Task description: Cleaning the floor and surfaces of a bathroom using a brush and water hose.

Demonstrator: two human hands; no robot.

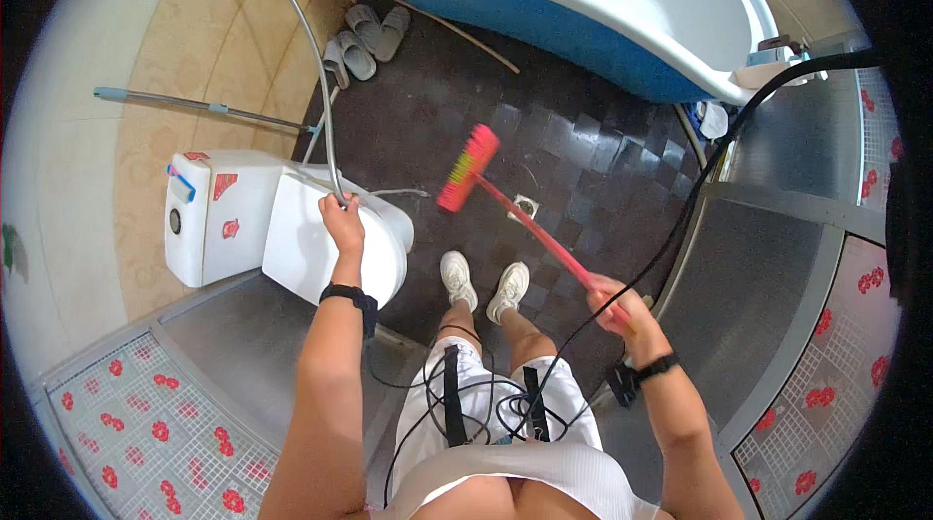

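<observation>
My left hand [342,222] grips a grey flexible hose [318,57] near its lower end, above the closed lid of a white toilet [291,247]. The hose runs up past the top of the view. In my right hand [618,307] is the handle of a pink floor brush [536,228]. Its head, with pink and yellow bristles [469,168], is tilted over the dark tiled floor [430,104], left of a square floor drain [523,207]. Whether the bristles touch the floor cannot be told.
A white bathtub with a blue side [539,17] curves along the far side. Slippers [357,57] stand by the left wall, where a pole [219,109] leans. A thin stick [466,35] lies near the tub. A black cable [678,217] crosses over my right hand.
</observation>
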